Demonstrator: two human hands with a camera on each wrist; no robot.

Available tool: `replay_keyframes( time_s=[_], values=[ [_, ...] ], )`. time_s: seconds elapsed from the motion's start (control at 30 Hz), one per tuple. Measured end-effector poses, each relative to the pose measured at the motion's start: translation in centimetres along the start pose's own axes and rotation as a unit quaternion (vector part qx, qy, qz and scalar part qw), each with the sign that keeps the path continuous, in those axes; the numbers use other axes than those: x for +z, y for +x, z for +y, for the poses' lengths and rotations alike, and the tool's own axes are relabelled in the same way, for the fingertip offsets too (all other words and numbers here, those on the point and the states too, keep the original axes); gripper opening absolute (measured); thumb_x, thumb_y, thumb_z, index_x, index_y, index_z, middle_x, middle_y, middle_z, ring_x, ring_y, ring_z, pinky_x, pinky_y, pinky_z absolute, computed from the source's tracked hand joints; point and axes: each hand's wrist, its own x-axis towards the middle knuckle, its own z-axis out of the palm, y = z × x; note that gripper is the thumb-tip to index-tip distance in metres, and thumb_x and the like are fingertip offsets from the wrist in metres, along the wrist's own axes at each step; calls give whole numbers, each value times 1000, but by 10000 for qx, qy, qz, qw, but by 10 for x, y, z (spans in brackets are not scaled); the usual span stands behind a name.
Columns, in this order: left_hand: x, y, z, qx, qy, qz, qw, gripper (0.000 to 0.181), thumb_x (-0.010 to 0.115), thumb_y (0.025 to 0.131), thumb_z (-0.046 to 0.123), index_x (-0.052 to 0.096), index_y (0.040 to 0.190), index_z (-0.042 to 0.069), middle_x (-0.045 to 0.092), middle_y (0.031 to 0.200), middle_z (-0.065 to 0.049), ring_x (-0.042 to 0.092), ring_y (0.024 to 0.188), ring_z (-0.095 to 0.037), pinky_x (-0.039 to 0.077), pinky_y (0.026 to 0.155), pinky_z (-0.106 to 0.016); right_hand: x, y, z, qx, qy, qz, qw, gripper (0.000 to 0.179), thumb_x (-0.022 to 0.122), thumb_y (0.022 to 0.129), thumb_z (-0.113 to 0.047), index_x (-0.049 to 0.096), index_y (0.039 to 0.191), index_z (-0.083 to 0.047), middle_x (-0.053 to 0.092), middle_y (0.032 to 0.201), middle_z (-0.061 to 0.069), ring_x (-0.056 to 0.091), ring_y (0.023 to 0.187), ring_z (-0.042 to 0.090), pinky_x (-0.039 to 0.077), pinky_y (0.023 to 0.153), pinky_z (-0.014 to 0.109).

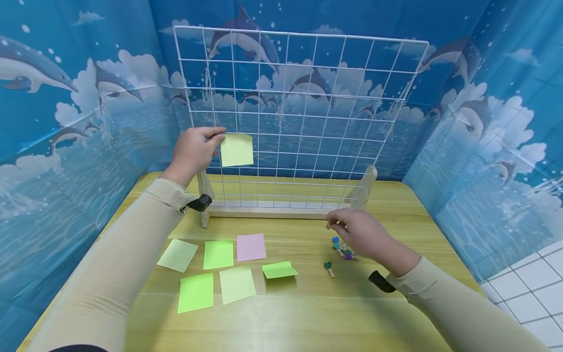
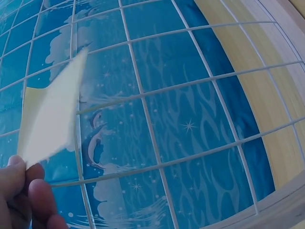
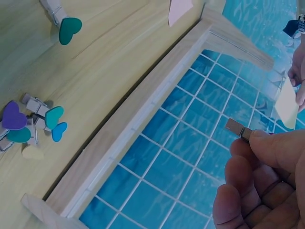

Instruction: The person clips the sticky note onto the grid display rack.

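Observation:
My left hand (image 1: 196, 149) pinches a pale yellow sticky note (image 1: 237, 150) by its upper left corner, close in front of the white wire grid (image 1: 299, 115). In the left wrist view the thumb and fingers grip the lower corner of that note (image 2: 52, 124). Above the table's right side, my right hand (image 1: 361, 231) holds a small wooden clothespin (image 3: 238, 129) between thumb and forefinger, its jaw end pointing out past the fingertips. Below that hand lie several clothespins (image 1: 338, 248) with coloured hearts, and one with a green heart (image 1: 328, 266) lies apart.
The grid stands in a wooden base (image 1: 272, 211) on the wooden table (image 1: 308, 318). Across the left and middle lie a pink note (image 1: 251, 247) and several green and yellow notes, including a curled green one (image 1: 280, 270). A blue dolphin curtain (image 1: 119, 112) surrounds the table.

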Motion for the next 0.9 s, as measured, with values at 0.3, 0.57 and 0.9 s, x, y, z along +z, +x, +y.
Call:
replay_keyframes(
  time_s=[0.3, 0.57, 0.9],
  values=[
    [1, -3, 2, -23, -152, 176, 9997, 39, 51, 112, 40, 66, 145, 26, 76, 116, -4, 66, 80, -22, 42, 50, -34, -5, 5, -9, -95, 116, 109, 9998, 12, 69, 101, -6, 76, 109, -12, 78, 104, 2, 67, 82, 8, 56, 69, 31],
    [6, -6, 0, -35, -243, 386, 9990, 39, 51, 112, 42, 70, 141, 24, 74, 98, -8, 59, 70, -23, 39, 48, -33, -23, 34, -36, -139, 496, 335, 9981, 23, 62, 106, -8, 75, 124, -4, 79, 116, 10, 71, 80, 15, 54, 66, 29],
    [8, -9, -2, 43, -265, 456, 9986, 38, 52, 111, 41, 71, 139, 23, 70, 85, -7, 56, 64, -25, 37, 47, -34, -40, 91, -77, 10, 1113, 985, 9889, 24, 60, 109, -14, 74, 127, -9, 74, 119, 6, 68, 90, 19, 54, 73, 35]
  ],
)
